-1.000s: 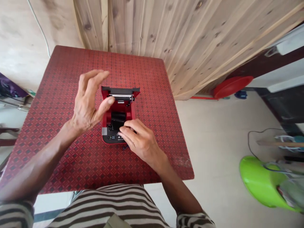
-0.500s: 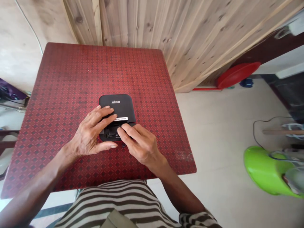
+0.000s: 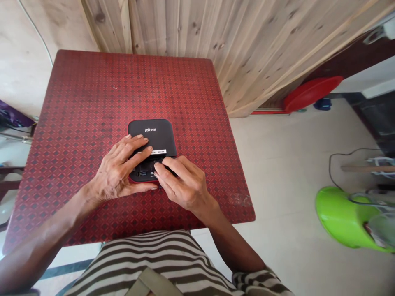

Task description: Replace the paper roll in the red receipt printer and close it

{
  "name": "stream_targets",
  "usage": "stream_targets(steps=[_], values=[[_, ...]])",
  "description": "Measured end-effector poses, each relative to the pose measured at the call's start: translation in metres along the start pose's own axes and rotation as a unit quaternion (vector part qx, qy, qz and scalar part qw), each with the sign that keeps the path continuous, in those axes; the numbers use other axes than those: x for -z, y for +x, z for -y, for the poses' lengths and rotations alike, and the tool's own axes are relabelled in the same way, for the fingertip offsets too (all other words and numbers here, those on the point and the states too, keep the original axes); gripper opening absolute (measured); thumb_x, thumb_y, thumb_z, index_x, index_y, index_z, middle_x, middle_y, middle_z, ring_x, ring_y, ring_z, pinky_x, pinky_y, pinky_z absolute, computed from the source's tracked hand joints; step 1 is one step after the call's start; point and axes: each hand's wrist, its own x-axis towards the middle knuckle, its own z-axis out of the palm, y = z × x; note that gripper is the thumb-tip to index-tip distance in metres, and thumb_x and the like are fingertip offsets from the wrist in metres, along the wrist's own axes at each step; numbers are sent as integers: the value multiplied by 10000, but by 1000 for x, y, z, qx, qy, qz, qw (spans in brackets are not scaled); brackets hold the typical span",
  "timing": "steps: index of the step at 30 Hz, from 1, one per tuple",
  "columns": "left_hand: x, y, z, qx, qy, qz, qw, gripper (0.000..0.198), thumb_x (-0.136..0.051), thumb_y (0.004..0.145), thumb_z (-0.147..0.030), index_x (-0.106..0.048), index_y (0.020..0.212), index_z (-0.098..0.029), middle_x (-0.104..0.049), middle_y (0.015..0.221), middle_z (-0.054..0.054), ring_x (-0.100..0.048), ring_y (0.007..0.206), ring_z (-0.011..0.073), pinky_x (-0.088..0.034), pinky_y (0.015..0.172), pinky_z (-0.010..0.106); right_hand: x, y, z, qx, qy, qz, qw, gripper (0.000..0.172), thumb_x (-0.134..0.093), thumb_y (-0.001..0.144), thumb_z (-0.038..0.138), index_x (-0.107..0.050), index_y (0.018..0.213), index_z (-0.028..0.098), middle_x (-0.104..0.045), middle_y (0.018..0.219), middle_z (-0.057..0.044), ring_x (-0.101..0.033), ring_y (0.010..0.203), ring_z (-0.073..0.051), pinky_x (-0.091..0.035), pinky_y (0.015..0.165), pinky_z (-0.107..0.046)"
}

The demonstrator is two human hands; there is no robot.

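Observation:
A flat black device (image 3: 151,137) with rounded corners, a red edge and a white label strip lies on the red patterned table (image 3: 92,94). Along its near side is a recessed compartment (image 3: 144,167) with small parts in it. My left hand (image 3: 119,170) holds the device at its left, fingers over the top face and thumb along the near edge. My right hand (image 3: 183,181) is at the right end of the compartment, thumb and fingers bent together in a pinch. What those fingertips hold, if anything, is hidden.
A wooden plank wall (image 3: 173,28) stands behind the table. On the floor to the right are a bright green plastic stool or tub (image 3: 336,218) with a cable over it and a red basin (image 3: 311,94) leaning by the wall.
My right fingers have shifted slightly within the compartment, uncovering a little more of its left part. The left thumb reaches slightly further along the near edge. The device stays in place.

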Motion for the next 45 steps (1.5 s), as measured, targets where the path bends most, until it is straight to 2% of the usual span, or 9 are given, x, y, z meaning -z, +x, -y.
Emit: stream_targets(steps=[3, 8, 10, 13, 16, 18, 22, 39, 45], values=[[-2, 0, 1, -4, 5, -2, 1000, 867, -808, 817, -641, -497, 1518, -236, -618, 1471, 169, -588, 1414, 365, -487, 1199, 589, -1, 0, 0, -7, 13, -19, 1000, 200, -636, 1003, 159, -703, 1191, 161, -773, 1037, -92, -642, 779, -181, -578, 735, -334], [-6, -3, 0, 2, 8, -9, 1000, 880, -789, 830, -653, -485, 1529, -215, -590, 1488, 189, -587, 1405, 371, -462, 1218, 600, 4, -5, -6, -39, 47, -64, 996, 373, -682, 988, 179, -630, 1358, 162, -760, 1132, -112, -704, 910, -207, -614, 829, -353], [-6, -7, -4, 15, 1, -25, 1000, 864, -774, 845, -653, -474, 1534, -227, -560, 1510, 186, -572, 1416, 367, -472, 1212, 602, 5, -10, -16, -88, 65, -89, 990, 362, -668, 1003, 198, -638, 1364, 207, -761, 1143, -99, -721, 948, -205, -620, 846, -356], [-7, -20, -14, 66, 7, -81, 995, 865, -806, 836, -613, -461, 1538, -244, -538, 1515, 168, -567, 1411, 341, -533, 1161, 553, -5, -24, -39, -213, 109, -112, 964, 206, -620, 1037, 244, -722, 1215, 225, -774, 1042, -64, -714, 822, -166, -600, 740, -313], [-11, -38, -23, 95, 39, -130, 986, 770, -856, 829, -493, -519, 1475, -247, -609, 1417, 136, -638, 1300, 288, -597, 1064, 453, -29, -39, -61, -325, 171, -75, 927, 232, -564, 1059, 339, -764, 1071, 221, -791, 957, -44, -721, 787, -172, -578, 707, -311], [-17, -48, -26, 96, 52, -144, 984, 649, -855, 846, -406, -575, 1404, -227, -644, 1353, 130, -672, 1221, 259, -608, 1017, 401, -45, -46, -69, -358, 208, -44, 909, 260, -562, 1048, 378, -771, 1050, 222, -808, 981, -52, -746, 842, -197, -586, 759, -338], [-28, -56, -25, 99, 54, -168, 979, 596, -853, 849, -373, -603, 1360, -195, -659, 1311, 137, -685, 1170, 251, -605, 985, 374, -60, -50, -70, -376, 229, -18, 897, 237, -590, 1021, 373, -778, 1046, 230, -816, 1018, -59, -761, 895, -217, -588, 822, -358], [-30, -51, -25, 162, -56, -177, 969, 577, -897, 799, -392, -633, 1293, -252, -655, 1340, 111, -691, 1159, 249, -630, 917, 398, -59, -49, -68, -384, 226, -18, 895, 228, -578, 1006, 336, -779, 995, 228, -808, 977, -54, -747, 865, -212, -562, 795, -351], [-33, -52, -24, 154, -53, -178, 970, 548, -866, 832, -399, -620, 1291, -228, -651, 1299, 120, -679, 1165, 247, -615, 930, 393, -57, -48, -69, -380, 227, -16, 896, 207, -588, 996, 314, -773, 978, 222, -807, 959, -45, -738, 831, -198, -566, 773, -339]])
